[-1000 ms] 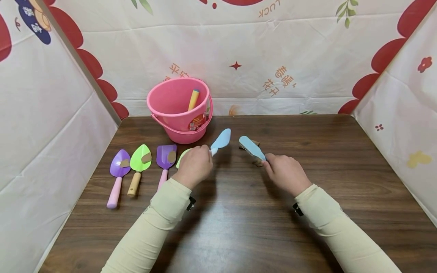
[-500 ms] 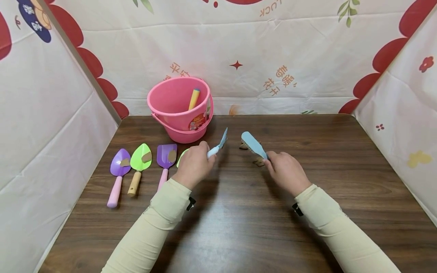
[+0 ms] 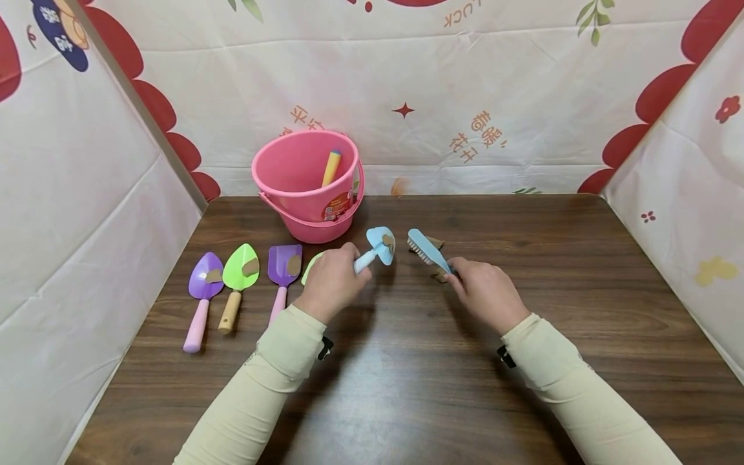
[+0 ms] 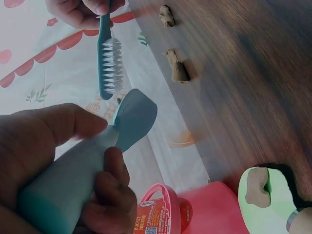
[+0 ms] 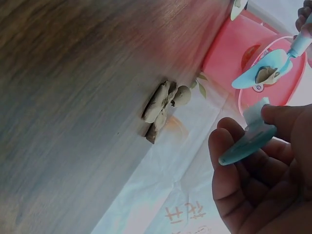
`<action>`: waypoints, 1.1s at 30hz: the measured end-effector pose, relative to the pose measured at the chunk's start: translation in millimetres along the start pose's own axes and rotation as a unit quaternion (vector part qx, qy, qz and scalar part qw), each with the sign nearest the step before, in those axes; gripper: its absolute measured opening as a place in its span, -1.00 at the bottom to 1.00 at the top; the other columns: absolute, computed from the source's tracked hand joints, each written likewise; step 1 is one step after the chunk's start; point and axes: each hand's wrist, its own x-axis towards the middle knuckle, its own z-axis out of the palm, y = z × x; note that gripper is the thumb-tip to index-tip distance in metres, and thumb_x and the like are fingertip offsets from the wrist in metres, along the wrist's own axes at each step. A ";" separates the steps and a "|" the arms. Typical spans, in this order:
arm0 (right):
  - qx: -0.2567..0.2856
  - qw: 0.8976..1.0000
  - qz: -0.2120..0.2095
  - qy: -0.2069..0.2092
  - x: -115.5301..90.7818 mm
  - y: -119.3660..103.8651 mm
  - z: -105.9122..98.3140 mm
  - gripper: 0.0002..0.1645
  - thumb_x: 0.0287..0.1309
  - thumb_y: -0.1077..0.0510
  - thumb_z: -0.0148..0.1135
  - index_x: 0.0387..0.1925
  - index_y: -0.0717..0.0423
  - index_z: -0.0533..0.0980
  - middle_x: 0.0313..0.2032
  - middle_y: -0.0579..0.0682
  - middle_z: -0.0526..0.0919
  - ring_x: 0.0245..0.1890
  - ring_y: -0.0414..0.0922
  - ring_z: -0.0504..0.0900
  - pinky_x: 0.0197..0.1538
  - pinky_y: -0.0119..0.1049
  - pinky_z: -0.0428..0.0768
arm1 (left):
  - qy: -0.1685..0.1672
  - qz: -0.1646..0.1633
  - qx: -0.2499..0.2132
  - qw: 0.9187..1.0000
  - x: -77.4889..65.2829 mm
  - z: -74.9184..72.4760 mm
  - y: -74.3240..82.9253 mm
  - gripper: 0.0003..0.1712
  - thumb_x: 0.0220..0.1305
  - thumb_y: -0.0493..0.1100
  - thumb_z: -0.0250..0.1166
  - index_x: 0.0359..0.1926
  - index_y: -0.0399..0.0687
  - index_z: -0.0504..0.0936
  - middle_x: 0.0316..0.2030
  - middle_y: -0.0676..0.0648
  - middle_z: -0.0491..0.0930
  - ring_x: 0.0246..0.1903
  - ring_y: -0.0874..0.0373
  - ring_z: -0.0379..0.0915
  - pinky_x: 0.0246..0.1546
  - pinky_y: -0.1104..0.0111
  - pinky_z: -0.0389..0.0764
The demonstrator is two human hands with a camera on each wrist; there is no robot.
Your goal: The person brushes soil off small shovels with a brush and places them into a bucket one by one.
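Note:
My left hand (image 3: 332, 281) grips the handle of a light blue toy trowel (image 4: 139, 114). Its blade is tilted, and a brown clay-like lump (image 5: 265, 74) sits on it. A blue brush (image 3: 428, 247) with white bristles (image 4: 113, 68) is pinched by its handle in my right hand (image 3: 491, 290). The bristles face the trowel, with a small gap between the two in the head view. Several brown lumps (image 4: 178, 68) lie on the table beyond the brush, partly covered by it from the head.
A pink bucket (image 3: 290, 223) holding a yellow handle (image 3: 332, 168) stands at the back left. Left of my left hand lie a purple trowel (image 3: 200, 274), a green trowel (image 3: 232, 271) and a square purple shovel (image 3: 281, 274), each bearing a brown lump. My hand partly hides another green one (image 4: 248, 214).
My left hand has rolled the trowel through edge-on until the lump on its blade shows. The brush rose slightly, then came back down, turning its bristles more into view.

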 end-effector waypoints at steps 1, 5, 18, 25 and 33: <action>0.001 1.000 -0.001 0.001 0.2 -0.3 0.1 -0.81 0.28 0.19 0.28 -0.15 0.25 0.56 -0.47 0.04 0.64 -0.62 -0.11 0.44 -0.50 -0.06 0.47 | -0.001 0.003 0.002 1.000 0.0 -0.1 -0.2 -0.82 0.17 -0.12 0.34 -0.30 -0.13 0.57 -0.53 -0.02 0.52 -0.53 0.05 0.45 -0.49 0.23 0.48; 0.014 1.000 -0.012 0.007 0.7 -2.7 0.6 -0.79 0.25 0.19 0.32 -0.14 0.22 0.58 -0.43 0.02 0.66 -0.58 -0.11 0.48 -0.46 -0.06 0.50 | -0.003 0.015 0.015 1.000 -0.3 -0.1 -0.4 -0.83 0.19 -0.12 0.34 -0.32 -0.13 0.61 -0.48 -0.04 0.48 -0.49 0.06 0.43 -0.45 0.23 0.48; 0.041 0.997 -0.071 -0.010 2.6 -18.6 -0.7 -0.62 0.22 0.19 0.36 0.05 0.21 0.56 -0.20 0.03 0.70 -0.35 -0.11 0.63 -0.28 -0.08 0.59 | -0.014 0.055 0.045 0.997 -3.8 3.0 0.8 -0.85 0.19 -0.10 0.41 -0.32 -0.09 0.72 -0.42 0.01 0.50 -0.43 0.08 0.48 -0.38 0.22 0.52; 0.038 0.998 -0.045 -0.023 1.8 -18.9 1.8 -0.73 0.27 0.19 0.31 -0.03 0.21 0.59 -0.23 0.03 0.70 -0.37 -0.10 0.63 -0.30 -0.07 0.59 | -0.011 0.061 0.042 0.997 -2.7 4.8 0.8 -0.84 0.19 -0.11 0.42 -0.29 -0.10 0.72 -0.38 0.00 0.50 -0.35 0.03 0.49 -0.31 0.20 0.52; 0.029 0.999 -0.024 -0.025 2.4 -12.6 3.1 -0.85 0.28 0.17 0.30 -0.17 0.16 0.56 -0.42 -0.05 0.61 -0.56 -0.16 0.42 -0.49 -0.18 0.44 | -0.022 0.051 0.031 0.998 -2.3 3.8 2.4 -0.84 0.21 -0.11 0.42 -0.25 -0.10 0.72 -0.36 0.00 0.52 -0.36 0.06 0.51 -0.34 0.20 0.53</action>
